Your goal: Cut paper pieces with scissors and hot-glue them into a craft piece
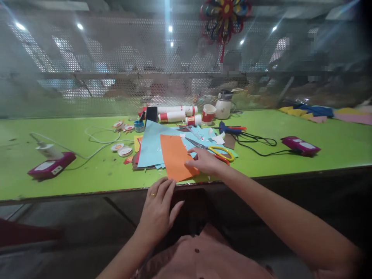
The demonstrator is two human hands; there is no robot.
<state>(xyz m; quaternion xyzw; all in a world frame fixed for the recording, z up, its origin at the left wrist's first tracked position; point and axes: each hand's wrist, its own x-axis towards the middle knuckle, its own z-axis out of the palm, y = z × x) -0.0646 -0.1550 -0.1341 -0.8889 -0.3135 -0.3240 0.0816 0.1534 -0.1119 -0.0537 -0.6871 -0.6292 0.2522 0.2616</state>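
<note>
An orange sheet (176, 157) lies at the table's front edge, partly over light blue sheets (150, 149). My left hand (159, 201) rests at the table edge, fingertips by the sheet's near left corner, thumb apart, holding nothing. Across the sheet's right side reaches my right hand (202, 159), its thumb and fingers apart and touching the paper. Scissors with yellow handles (221, 152) lie just beyond my right hand, blades pointing left. Red-orange handles (222, 158) show beneath them, partly hidden.
Behind the sheets are white-and-red rolls (172, 116), a paper cup (208, 114), a jug (223, 105) and a blue jar (139, 125). A blue glue gun (229, 129) trails a black cord to a purple power box (300, 145). Another purple box (52, 166) sits left.
</note>
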